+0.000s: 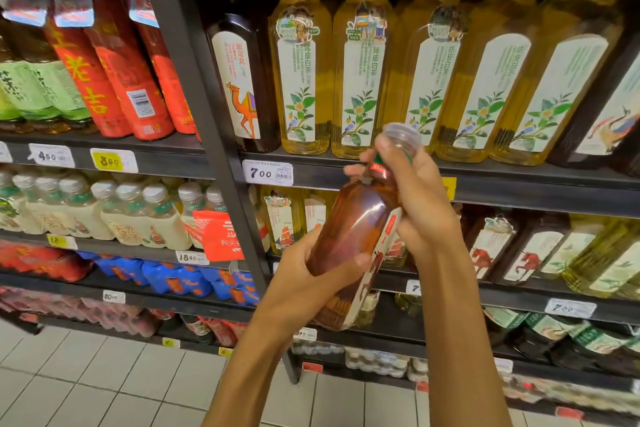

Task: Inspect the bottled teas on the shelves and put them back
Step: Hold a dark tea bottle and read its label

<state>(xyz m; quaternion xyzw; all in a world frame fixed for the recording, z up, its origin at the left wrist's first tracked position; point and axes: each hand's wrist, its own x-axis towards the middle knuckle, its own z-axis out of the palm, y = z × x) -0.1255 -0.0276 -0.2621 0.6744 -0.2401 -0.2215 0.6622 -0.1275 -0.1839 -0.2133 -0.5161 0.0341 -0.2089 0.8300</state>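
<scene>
I hold a brown tea bottle point(353, 236) tilted in front of the shelves, its clear cap up and to the right. My left hand point(311, 277) wraps the bottle's lower body. My right hand point(412, 198) grips its neck and shoulder just below the cap. The bottle's white and red label faces right, partly hidden by my fingers. Behind it, the upper shelf point(519, 180) carries a row of yellow tea bottles point(301, 80) and one dark tea bottle point(242, 80) with a camel on its label.
A dark shelf upright point(204, 107) splits the rack. Red bottles point(128, 80) and green-labelled ones stand at the upper left, multipacks point(104, 215) below them. More tea bottles point(540, 250) fill the middle right shelf. A tiled floor point(104, 385) lies below.
</scene>
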